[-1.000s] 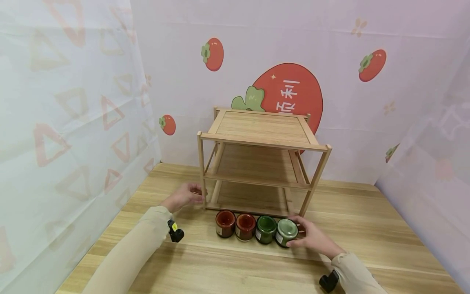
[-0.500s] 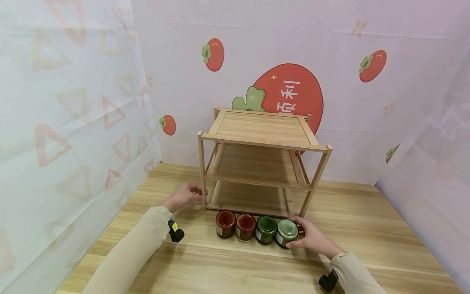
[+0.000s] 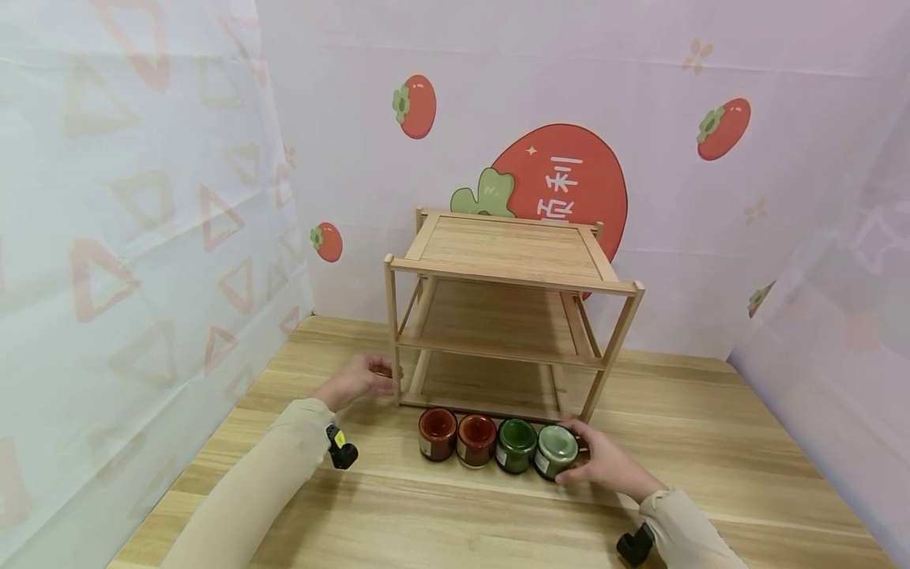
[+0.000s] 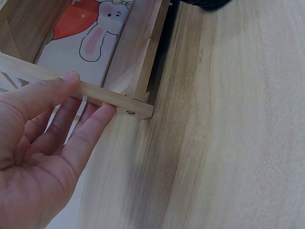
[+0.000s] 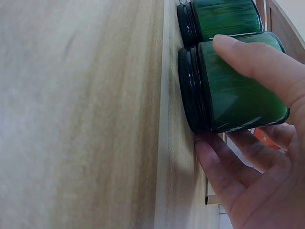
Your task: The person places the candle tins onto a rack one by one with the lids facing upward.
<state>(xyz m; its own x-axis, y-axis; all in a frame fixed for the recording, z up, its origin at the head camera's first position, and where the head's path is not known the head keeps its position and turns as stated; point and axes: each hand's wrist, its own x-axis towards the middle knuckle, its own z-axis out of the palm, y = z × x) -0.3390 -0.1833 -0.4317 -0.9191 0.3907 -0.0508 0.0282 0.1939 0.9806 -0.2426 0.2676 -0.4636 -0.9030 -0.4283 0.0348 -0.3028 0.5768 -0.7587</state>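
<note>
Wooden table (image 3: 426, 514) bears the whole set-up. Three-tier wooden rack (image 3: 512, 245) stands at the far side, its near rail just behind the row of jars. Right hand (image 3: 604, 457), right end of row: thumb on the near side of the pale green jar (image 3: 558, 452), fingers curled round its far right side; a loose encircling grip, probably chosen because the left neighbour blocks that flank. Left hand (image 3: 359, 378): thumb and fingertips pinch the rack's near left post (image 3: 392, 316) low down, presumably as a steadying hold. Pale green jar appears seated on the table, black lid (image 5: 189, 90) downward, likely for a broad foot. Leftward: dark green jar (image 3: 516, 446), then two red-brown jars (image 3: 476, 441), aligned closely, perhaps for even spacing.
</note>
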